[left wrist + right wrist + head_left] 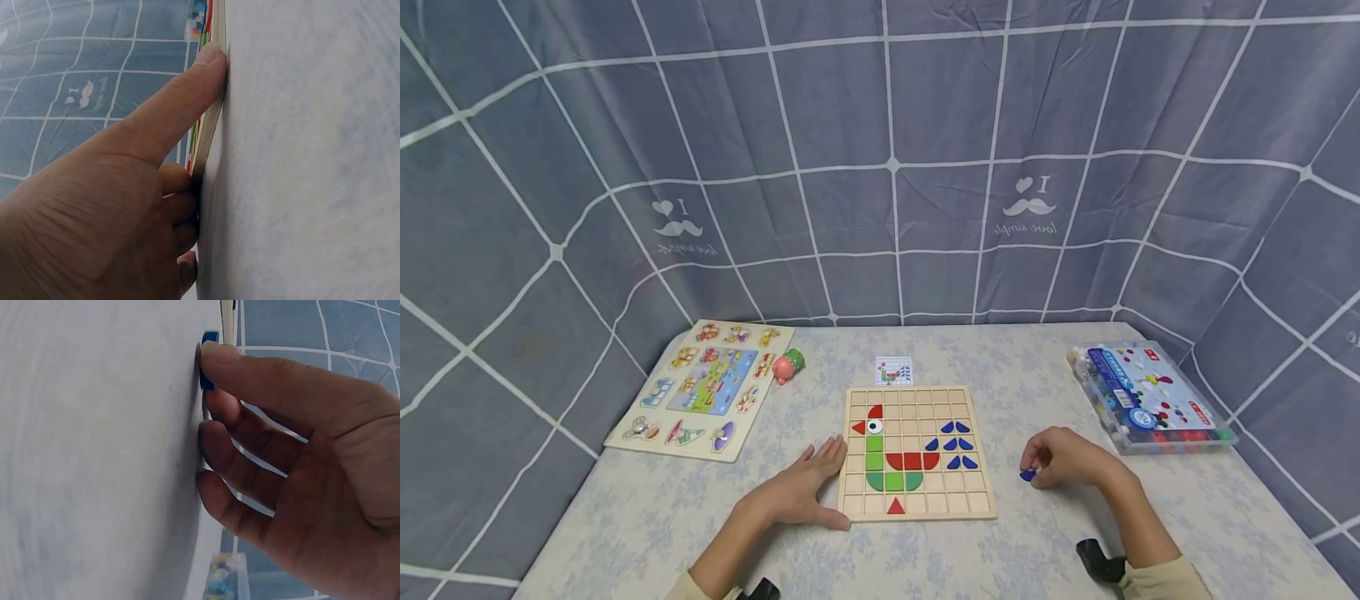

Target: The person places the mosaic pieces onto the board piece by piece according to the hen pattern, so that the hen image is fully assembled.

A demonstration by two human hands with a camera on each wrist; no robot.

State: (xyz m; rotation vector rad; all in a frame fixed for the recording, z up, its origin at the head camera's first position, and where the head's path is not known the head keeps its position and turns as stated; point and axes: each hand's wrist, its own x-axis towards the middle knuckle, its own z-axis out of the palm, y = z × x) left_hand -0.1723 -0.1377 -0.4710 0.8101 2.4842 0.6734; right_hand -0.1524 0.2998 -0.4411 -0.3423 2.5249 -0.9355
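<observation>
A wooden grid board [955,505] lies in the middle of the table. Coloured pieces on it form a bird with a red crest, a green neck [874,461] and several blue pieces [950,444] at the right. My left hand [801,487] rests at the board's left edge, fingers extended; in the left wrist view its thumb [187,84] touches the board's side. Right of the board, my right hand [1067,458] pinches a blue half-round piece [207,378] between thumb and fingers, at the tabletop. Behind the board lies a small pattern card [893,371].
A wooden picture puzzle [745,450] lies at the left, with a small pink and green toy [788,365] beside it. At the right sits a clear plastic box [1157,400] of coloured parts. A grey checked curtain [940,208] hangs behind the table.
</observation>
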